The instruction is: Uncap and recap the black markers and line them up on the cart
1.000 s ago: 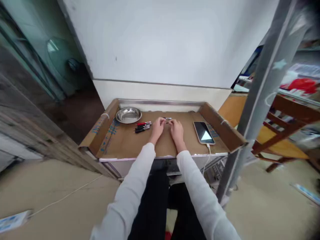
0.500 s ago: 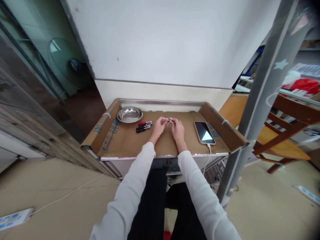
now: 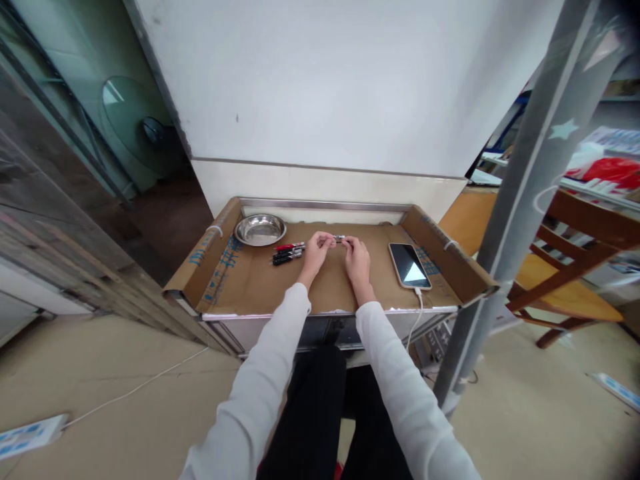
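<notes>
Both my hands meet over the middle of a cardboard-lined table (image 3: 250,287). My left hand (image 3: 317,250) and my right hand (image 3: 357,254) are closed in a pinch on the two ends of a small pen-like object (image 3: 339,238) held between them. Just left of my left hand lie several pens (image 3: 289,253), one red and the others dark. A shiny metal bowl (image 3: 260,229) stands at the back left corner.
A phone (image 3: 409,265) with a white cable lies at the right of the table. A grey metal post (image 3: 515,200) rises at the right, with a wooden chair (image 3: 570,267) behind it. A power strip (image 3: 27,437) lies on the floor at left.
The view shifted slightly. My hands stay together on the small object, barely moved.
</notes>
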Demonstrator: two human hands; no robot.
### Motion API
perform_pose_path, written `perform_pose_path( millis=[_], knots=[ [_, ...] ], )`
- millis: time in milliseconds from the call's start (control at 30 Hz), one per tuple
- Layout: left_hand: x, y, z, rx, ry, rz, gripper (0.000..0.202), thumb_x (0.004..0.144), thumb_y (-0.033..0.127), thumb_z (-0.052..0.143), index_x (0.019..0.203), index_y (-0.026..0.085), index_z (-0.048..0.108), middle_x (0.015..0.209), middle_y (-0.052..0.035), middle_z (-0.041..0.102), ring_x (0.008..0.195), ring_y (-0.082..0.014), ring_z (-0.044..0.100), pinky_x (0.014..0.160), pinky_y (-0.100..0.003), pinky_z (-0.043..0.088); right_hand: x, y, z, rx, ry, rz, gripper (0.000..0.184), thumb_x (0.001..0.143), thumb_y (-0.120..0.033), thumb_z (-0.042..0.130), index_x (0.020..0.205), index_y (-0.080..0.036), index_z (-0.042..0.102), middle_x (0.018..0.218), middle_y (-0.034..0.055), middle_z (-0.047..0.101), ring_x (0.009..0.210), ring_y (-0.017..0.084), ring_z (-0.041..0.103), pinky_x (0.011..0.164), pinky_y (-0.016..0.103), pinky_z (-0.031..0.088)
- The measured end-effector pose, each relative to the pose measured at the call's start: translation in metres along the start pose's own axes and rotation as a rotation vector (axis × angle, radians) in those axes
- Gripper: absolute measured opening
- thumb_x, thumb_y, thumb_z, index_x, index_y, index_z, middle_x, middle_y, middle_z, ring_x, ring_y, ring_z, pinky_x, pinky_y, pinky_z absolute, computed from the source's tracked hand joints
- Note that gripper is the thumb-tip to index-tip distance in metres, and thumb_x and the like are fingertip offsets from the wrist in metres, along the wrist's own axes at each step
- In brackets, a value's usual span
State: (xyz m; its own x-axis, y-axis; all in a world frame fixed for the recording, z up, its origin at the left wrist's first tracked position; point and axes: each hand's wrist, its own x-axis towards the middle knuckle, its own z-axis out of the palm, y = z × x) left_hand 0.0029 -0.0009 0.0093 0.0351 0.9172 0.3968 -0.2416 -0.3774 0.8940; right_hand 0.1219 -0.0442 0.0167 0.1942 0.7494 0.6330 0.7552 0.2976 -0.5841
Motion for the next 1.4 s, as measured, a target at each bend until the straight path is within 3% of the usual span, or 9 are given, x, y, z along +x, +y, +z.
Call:
perform_pose_path(
  millis=[233, 433, 567, 700, 833, 933, 1000, 1200, 1400],
  knots=[
    [-0.001, 0.002, 0.002, -0.028, -0.048, -0.022, 0.015, 0.079, 0.027, 0.063, 0.081, 0.014, 0.055, 0.081, -0.0045, 0.065, 0.073, -0.0131, 0.064, 0.079, -0.034, 0.054, 0.0, 0.001, 0.001, 0.047, -0.006, -0.019, 0.031, 0.095, -0.034, 0.033, 0.098, -0.019, 0.061, 0.096, 0.0091, 0.067, 0.09, 0.02, 0.058, 0.081, 0.031, 0.042],
    [-0.002, 0.0, 0.002, -0.031, -0.068, -0.027, 0.013, 0.077, 0.024, 0.064, 0.08, 0.015, 0.055, 0.082, -0.0041, 0.065, 0.078, -0.0147, 0.065, 0.078, -0.035, 0.055, 0.001, 0.004, 0.001, 0.05, -0.107, -0.058, 0.03, 0.093, -0.034, 0.037, 0.102, -0.021, 0.062, 0.097, 0.007, 0.068, 0.088, 0.02, 0.058, 0.079, 0.03, 0.042],
    [-0.002, -0.007, -0.003, 0.202, -0.024, 0.006, 0.007, 0.077, 0.017, 0.06, 0.074, 0.016, 0.055, 0.078, -0.0023, 0.064, 0.078, -0.0144, 0.064, 0.079, -0.033, 0.053, 0.001, 0.005, 0.0, -0.047, -0.156, -0.061, 0.028, 0.091, -0.034, 0.041, 0.1, -0.023, 0.066, 0.093, 0.0057, 0.069, 0.085, 0.021, 0.055, 0.077, 0.031, 0.041],
    [-0.004, -0.006, -0.003, 0.442, -0.117, 0.048, 0.008, 0.08, 0.011, 0.053, 0.076, 0.018, 0.055, 0.078, -0.0023, 0.065, 0.077, -0.0154, 0.064, 0.08, -0.034, 0.052, 0.001, 0.006, 0.0, -0.175, -0.182, -0.039, 0.024, 0.09, -0.03, 0.045, 0.096, -0.023, 0.068, 0.088, 0.0059, 0.07, 0.084, 0.022, 0.054, 0.076, 0.032, 0.038],
    [-0.007, 0.0, 0.003, 0.673, -0.173, 0.164, 0.027, 0.082, 0.005, 0.041, 0.099, 0.019, 0.057, 0.106, -0.0098, 0.065, 0.104, -0.0205, 0.06, 0.095, -0.04, 0.045, 0.001, 0.004, -0.001, -0.263, -0.209, -0.033, 0.025, 0.09, -0.028, 0.045, 0.094, -0.022, 0.069, 0.09, 0.0077, 0.069, 0.086, 0.022, 0.052, 0.078, 0.034, 0.035],
    [-0.007, -0.001, 0.008, 0.823, -0.134, 0.216, 0.037, 0.082, 0.007, 0.04, 0.115, 0.015, 0.053, 0.135, -0.016, 0.048, 0.133, -0.0255, 0.037, 0.11, -0.048, 0.027, 0.0, 0.002, -0.002, -0.292, -0.18, -0.017, 0.025, 0.09, -0.027, 0.044, 0.09, -0.021, 0.069, 0.092, 0.0096, 0.067, 0.088, 0.022, 0.051, 0.079, 0.034, 0.034],
    [-0.006, -0.005, 0.01, 0.891, -0.12, 0.2, 0.037, 0.084, 0.012, 0.043, 0.119, 0.013, 0.052, 0.139, -0.0175, 0.043, 0.138, -0.0288, 0.027, 0.112, -0.052, 0.019, -0.002, 0.003, -0.002, -0.303, -0.135, 0.012, 0.026, 0.091, -0.028, 0.043, 0.09, -0.02, 0.068, 0.093, 0.0108, 0.065, 0.089, 0.023, 0.05, 0.08, 0.035, 0.033],
    [-0.008, -0.007, 0.011, 1.008, -0.149, 0.23, 0.031, 0.085, 0.014, 0.046, 0.115, 0.014, 0.054, 0.123, -0.0174, 0.055, 0.126, -0.0293, 0.041, 0.106, -0.048, 0.027, -0.005, 0.006, -0.004, -0.288, -0.065, 0.11, 0.028, 0.092, -0.029, 0.041, 0.091, -0.017, 0.067, 0.092, 0.0128, 0.063, 0.089, 0.024, 0.049, 0.079, 0.035, 0.032],
    [-0.018, 0.006, 0.012, 1.141, -0.179, 0.234, 0.013, 0.084, 0.029, 0.057, 0.087, 0.016, 0.059, 0.097, -0.0132, 0.06, 0.102, -0.0272, 0.051, 0.093, -0.041, 0.036, -0.008, 0.009, -0.004, -0.274, 0.032, 0.217, 0.028, 0.091, -0.029, 0.041, 0.087, -0.017, 0.066, 0.091, 0.0135, 0.064, 0.088, 0.024, 0.051, 0.078, 0.034, 0.032]
  ],
)
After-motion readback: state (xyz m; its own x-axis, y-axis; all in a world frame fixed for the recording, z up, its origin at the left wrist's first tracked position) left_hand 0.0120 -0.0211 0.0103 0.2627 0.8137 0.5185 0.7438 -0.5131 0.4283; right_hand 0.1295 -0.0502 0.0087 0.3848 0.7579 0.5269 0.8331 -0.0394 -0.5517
